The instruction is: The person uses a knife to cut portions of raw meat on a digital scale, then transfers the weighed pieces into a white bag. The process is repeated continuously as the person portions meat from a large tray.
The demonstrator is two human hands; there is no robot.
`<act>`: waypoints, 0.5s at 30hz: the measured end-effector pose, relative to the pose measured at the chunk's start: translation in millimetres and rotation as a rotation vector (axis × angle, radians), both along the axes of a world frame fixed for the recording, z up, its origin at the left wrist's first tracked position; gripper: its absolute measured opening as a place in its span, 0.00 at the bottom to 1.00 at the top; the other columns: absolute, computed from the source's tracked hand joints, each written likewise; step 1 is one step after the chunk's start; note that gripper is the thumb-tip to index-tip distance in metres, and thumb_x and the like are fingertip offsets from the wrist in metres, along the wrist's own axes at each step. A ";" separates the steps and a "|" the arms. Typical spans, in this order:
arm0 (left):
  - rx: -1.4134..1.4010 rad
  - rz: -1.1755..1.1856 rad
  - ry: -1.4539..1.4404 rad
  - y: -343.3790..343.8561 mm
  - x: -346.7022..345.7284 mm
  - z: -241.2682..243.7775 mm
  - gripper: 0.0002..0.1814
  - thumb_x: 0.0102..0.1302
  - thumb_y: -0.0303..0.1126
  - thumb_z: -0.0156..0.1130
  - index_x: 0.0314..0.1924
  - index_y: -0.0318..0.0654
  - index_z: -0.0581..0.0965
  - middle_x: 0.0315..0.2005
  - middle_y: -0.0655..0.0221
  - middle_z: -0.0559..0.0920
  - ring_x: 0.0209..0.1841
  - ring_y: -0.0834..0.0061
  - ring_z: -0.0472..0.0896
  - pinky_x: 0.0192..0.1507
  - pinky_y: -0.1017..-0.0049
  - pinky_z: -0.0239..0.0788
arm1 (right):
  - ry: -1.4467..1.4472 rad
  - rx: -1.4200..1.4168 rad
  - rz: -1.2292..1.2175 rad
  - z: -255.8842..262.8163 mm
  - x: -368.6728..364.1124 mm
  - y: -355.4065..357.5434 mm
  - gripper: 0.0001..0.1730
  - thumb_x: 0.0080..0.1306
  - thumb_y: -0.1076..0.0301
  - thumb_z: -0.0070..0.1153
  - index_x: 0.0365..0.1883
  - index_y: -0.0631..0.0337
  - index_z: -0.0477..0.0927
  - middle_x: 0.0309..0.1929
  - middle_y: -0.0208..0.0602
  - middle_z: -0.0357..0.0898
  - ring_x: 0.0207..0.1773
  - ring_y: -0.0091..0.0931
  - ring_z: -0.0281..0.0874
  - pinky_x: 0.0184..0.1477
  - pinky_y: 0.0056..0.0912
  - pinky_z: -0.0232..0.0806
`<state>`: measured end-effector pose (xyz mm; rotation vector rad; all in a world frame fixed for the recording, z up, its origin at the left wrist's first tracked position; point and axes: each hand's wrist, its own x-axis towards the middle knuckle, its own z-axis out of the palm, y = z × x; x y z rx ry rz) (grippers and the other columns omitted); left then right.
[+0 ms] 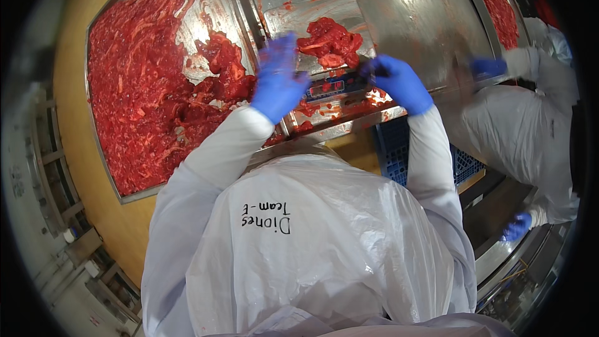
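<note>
A pile of raw red meat [330, 42] lies on the metal plate of a digital scale [278, 18], whose lit display [327, 88] faces me. My left hand [281, 77], in a blue glove, is blurred just left of the meat, over the edge between scale and tray; its fingers are apart and nothing shows in it. At the scale's right front corner is my right hand [398, 79], also blue-gloved, with bent fingers; whether it holds anything is unclear. A wide metal tray [89, 56] of shredded raw meat [140, 89] stands on the left.
Meat scraps dot the steel table [398, 9] around the scale. Blue plastic crates [395, 150] stand below the table's front edge. On the right a co-worker in white [519, 131] has a blue-gloved hand [489, 66] by the table. Another meat tray [496, 4] is at the upper right.
</note>
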<state>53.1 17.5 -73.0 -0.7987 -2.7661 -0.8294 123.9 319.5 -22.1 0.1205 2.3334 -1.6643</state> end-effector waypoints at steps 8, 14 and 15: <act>0.562 0.059 -0.459 -55.1 -41.3 -8.2 0.31 0.70 0.28 0.68 0.72 0.38 0.75 0.62 0.55 0.84 0.62 0.63 0.83 0.67 0.66 0.74 | 0.093 -0.006 -0.063 -13.7 0.9 -69.0 0.18 0.68 0.71 0.69 0.55 0.59 0.83 0.47 0.36 0.85 0.50 0.29 0.84 0.55 0.37 0.76; 0.636 0.224 -0.772 -115.5 2.0 -83.6 0.22 0.71 0.28 0.69 0.63 0.32 0.81 0.53 0.61 0.89 0.55 0.71 0.86 0.61 0.71 0.77 | 0.593 0.585 0.116 -86.5 33.1 -108.7 0.19 0.68 0.65 0.69 0.56 0.54 0.83 0.50 0.44 0.83 0.54 0.46 0.83 0.55 0.51 0.75; 0.640 0.237 -0.798 -116.7 7.2 -89.0 0.21 0.71 0.28 0.69 0.63 0.32 0.82 0.53 0.62 0.89 0.54 0.72 0.86 0.60 0.71 0.77 | 0.603 0.601 0.227 -97.3 31.1 -116.4 0.18 0.68 0.65 0.69 0.56 0.53 0.83 0.50 0.44 0.83 0.53 0.45 0.83 0.55 0.51 0.76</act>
